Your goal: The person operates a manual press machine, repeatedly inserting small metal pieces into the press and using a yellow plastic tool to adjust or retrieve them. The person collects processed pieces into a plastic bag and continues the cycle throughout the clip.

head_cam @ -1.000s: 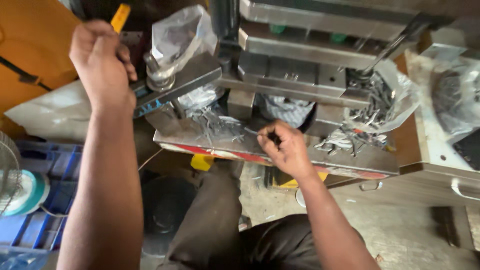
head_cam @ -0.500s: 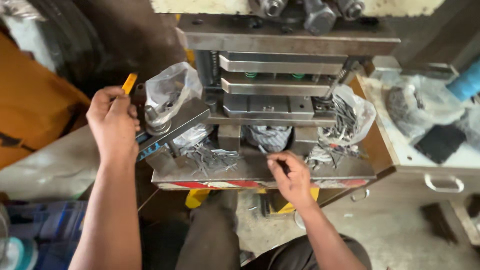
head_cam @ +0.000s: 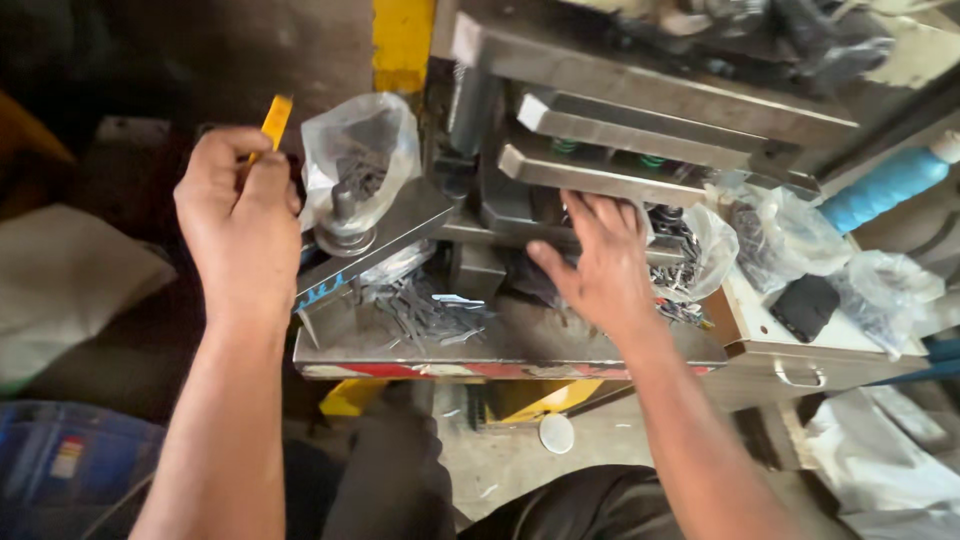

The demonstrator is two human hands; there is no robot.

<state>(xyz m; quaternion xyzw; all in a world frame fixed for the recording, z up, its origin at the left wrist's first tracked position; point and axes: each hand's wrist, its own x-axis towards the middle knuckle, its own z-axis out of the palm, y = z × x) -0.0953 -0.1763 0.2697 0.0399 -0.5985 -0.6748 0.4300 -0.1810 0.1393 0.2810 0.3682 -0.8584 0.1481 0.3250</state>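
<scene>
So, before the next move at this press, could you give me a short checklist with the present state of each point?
1. Right hand out of the die area: not ok, its fingers reach in under the steel plates of the press.
2. Left hand away from the die: ok, it grips the yellow handle off to the side.
3. Press bed free of loose pieces: not ok, thin metal pieces lie scattered on it.
4. Plastic bag away from moving parts: cannot tell, it sits close to the mechanism.
5. A piece held in the right hand: cannot tell, the palm is hidden.
</scene>
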